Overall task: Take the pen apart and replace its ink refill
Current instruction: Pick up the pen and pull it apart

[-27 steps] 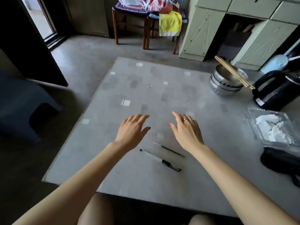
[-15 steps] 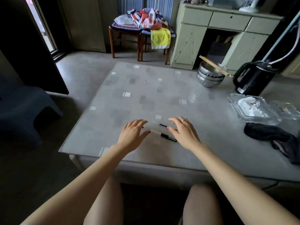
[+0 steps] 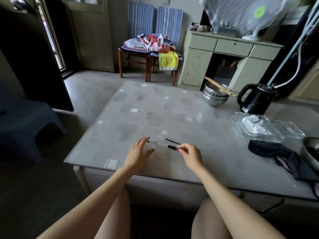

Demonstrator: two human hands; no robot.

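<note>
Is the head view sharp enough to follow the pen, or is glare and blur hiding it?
Head view: dim and soft; the pen shows mainly by its dark ends; pale glare streaks the table; wide-angle bending at the edges; the fan is smeared.

Bare arms without sleeves; hands (image 3: 139, 152) with pink-red painted nails.

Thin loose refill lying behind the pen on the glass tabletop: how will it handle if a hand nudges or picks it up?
The thin black-tipped refill is probably very light and, being a slim round rod lying flat, likely to roll or skid on the glossy glass tabletop. It looks so low against the surface that pinching it may be fiddly. It may flex slightly.
</note>
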